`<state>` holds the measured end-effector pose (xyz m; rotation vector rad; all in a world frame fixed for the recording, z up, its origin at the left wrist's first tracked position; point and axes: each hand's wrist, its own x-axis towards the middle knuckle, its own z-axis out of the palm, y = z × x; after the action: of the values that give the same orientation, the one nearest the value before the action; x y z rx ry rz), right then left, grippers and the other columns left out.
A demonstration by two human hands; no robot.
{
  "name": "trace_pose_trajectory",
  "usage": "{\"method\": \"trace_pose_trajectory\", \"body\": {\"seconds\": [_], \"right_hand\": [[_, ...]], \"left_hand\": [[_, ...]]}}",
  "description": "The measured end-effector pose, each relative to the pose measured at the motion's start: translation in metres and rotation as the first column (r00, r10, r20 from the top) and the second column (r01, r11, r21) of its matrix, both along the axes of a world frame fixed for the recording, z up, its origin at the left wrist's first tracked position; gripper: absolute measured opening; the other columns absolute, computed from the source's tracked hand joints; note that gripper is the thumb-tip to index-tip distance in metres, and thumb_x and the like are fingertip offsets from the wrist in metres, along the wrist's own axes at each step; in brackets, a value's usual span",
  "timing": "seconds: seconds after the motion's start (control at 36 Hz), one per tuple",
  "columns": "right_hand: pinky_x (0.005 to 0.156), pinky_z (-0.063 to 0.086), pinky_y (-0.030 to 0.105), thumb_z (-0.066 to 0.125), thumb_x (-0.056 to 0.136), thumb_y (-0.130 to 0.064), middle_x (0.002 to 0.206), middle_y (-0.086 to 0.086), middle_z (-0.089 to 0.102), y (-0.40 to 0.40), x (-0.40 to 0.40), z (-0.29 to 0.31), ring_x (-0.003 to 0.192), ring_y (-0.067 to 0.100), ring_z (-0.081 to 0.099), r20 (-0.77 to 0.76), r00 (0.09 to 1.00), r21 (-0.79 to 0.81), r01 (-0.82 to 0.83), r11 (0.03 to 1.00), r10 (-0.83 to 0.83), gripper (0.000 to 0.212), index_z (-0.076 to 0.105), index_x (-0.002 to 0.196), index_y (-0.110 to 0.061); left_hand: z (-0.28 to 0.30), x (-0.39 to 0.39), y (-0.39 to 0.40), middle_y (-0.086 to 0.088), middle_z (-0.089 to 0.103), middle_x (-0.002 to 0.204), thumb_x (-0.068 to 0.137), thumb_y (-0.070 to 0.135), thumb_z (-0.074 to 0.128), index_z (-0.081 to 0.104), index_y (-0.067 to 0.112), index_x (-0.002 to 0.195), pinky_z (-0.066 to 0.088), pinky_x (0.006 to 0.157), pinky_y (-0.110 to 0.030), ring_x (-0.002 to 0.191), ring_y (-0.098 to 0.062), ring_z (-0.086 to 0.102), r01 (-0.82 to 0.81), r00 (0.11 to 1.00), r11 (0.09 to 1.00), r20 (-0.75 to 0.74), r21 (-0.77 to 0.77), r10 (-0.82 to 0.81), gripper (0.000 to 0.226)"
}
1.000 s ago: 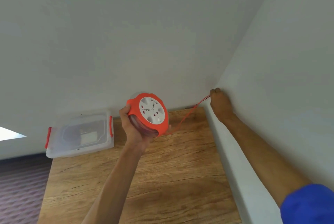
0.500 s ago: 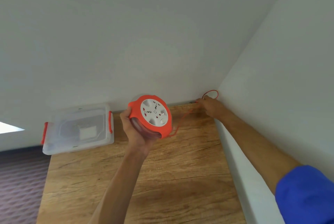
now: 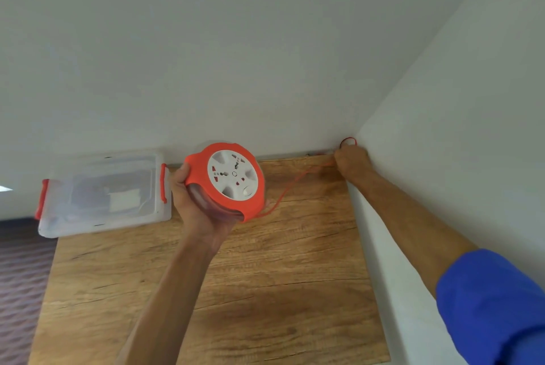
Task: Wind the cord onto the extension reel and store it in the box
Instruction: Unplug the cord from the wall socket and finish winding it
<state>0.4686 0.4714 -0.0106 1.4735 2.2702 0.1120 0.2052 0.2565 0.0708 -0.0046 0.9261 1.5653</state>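
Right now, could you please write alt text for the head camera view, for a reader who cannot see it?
A left hand holds up a round orange and white extension reel above a wooden table, while the right hand grips its thin orange cord in the wall corner. A clear plastic box with orange latches sits closed at left.

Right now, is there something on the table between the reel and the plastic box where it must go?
Nothing visible stands between them. The reel is held up in the left hand, just right of the box. The box's lid looks closed, though, so it must be opened first.
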Motion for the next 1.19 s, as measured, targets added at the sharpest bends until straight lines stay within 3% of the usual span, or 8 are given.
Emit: {"method": "trace_pose_trajectory", "body": {"seconds": [0.08,0.25,0.64,0.78,0.89,1.03,1.14,1.19], "right_hand": [[0.087,0.059,0.037,0.045,0.102,0.003,0.124,0.014,0.068,0.004,-0.005,0.002,0.119,0.029,0.063,0.049,0.999,0.041,-0.014,0.999,0.012,0.033,0.072,0.121,-0.004],[0.071,0.058,0.023,0.063,0.089,-0.014,0.087,-0.006,0.079,0.003,-0.008,0.013,0.087,0.011,0.076,0.224,0.969,0.129,-0.138,0.982,0.107,0.019,0.079,0.088,-0.025],[0.106,0.052,0.041,0.047,0.105,-0.006,0.133,0.017,0.069,0.025,-0.013,-0.016,0.126,0.033,0.066,-0.208,0.953,0.025,0.232,0.972,-0.222,0.031,0.067,0.129,-0.002],[0.075,0.063,0.031,0.054,0.101,-0.031,0.073,0.019,0.079,0.030,-0.017,-0.020,0.066,0.031,0.080,-0.328,0.798,-0.220,0.456,0.863,-0.505,0.037,0.073,0.093,0.000],[0.085,0.065,0.036,0.068,0.096,-0.044,0.081,0.013,0.082,0.028,-0.023,-0.027,0.078,0.026,0.082,-0.445,0.570,-0.306,0.628,0.715,-0.691,0.041,0.076,0.100,-0.004],[0.091,0.065,0.037,0.084,0.087,-0.019,0.097,0.011,0.083,0.035,-0.031,-0.033,0.092,0.023,0.082,-0.497,0.185,-0.540,0.699,0.469,-0.848,0.033,0.078,0.113,0.001],[0.052,0.055,0.011,0.083,0.090,-0.017,0.056,0.000,0.075,0.041,-0.038,-0.038,0.043,0.004,0.069,-0.504,0.138,-0.501,0.757,0.419,-0.853,0.019,0.082,0.103,-0.004],[0.073,0.060,0.021,0.084,0.090,-0.018,0.086,0.008,0.083,0.039,-0.037,-0.043,0.074,0.014,0.081,-0.528,0.209,-0.427,0.772,0.470,-0.823,0.023,0.080,0.106,-0.002]], "left_hand": [[0.003,0.002,0.000,-0.012,0.078,0.134,0.091,0.073,0.051,0.083,0.026,0.121,0.057,0.099,-0.073,0.126,-0.038,0.073,-0.003,1.000,1.000,-0.008,0.003,0.003,0.063],[0.003,0.004,0.005,-0.015,0.078,0.135,0.082,0.074,0.063,0.081,0.025,0.126,0.055,0.089,-0.080,0.123,-0.040,0.075,0.068,0.998,0.997,-0.006,0.020,-0.068,0.068],[-0.011,0.009,0.011,-0.019,0.067,0.153,0.094,0.074,0.048,0.074,0.024,0.140,0.037,0.101,-0.094,0.143,-0.050,0.059,0.128,0.986,0.992,0.103,-0.001,-0.128,0.073],[-0.015,0.006,0.012,-0.017,0.070,0.149,0.093,0.074,0.047,0.075,0.024,0.137,0.036,0.102,-0.093,0.143,-0.051,0.058,0.118,0.989,0.993,0.096,-0.028,-0.115,0.072],[-0.018,0.007,0.016,-0.014,0.074,0.141,0.092,0.074,0.049,0.078,0.026,0.131,0.039,0.107,-0.087,0.141,-0.049,0.060,0.094,0.992,0.995,0.085,-0.035,-0.090,0.068],[-0.016,0.009,0.023,-0.022,0.060,0.159,0.094,0.072,0.046,0.070,0.018,0.145,0.025,0.114,-0.090,0.148,-0.050,0.053,0.100,0.991,0.992,0.098,-0.072,-0.092,0.078],[-0.018,0.008,0.033,-0.019,0.073,0.143,0.095,0.073,0.043,0.079,0.023,0.129,0.050,0.102,-0.080,0.134,-0.044,0.067,0.098,0.992,0.994,0.083,-0.050,-0.094,0.070],[-0.022,0.007,0.036,-0.015,0.075,0.137,0.096,0.072,0.043,0.081,0.023,0.125,0.052,0.101,-0.079,0.132,-0.043,0.069,0.092,0.992,0.995,0.090,-0.028,-0.089,0.068]]}}
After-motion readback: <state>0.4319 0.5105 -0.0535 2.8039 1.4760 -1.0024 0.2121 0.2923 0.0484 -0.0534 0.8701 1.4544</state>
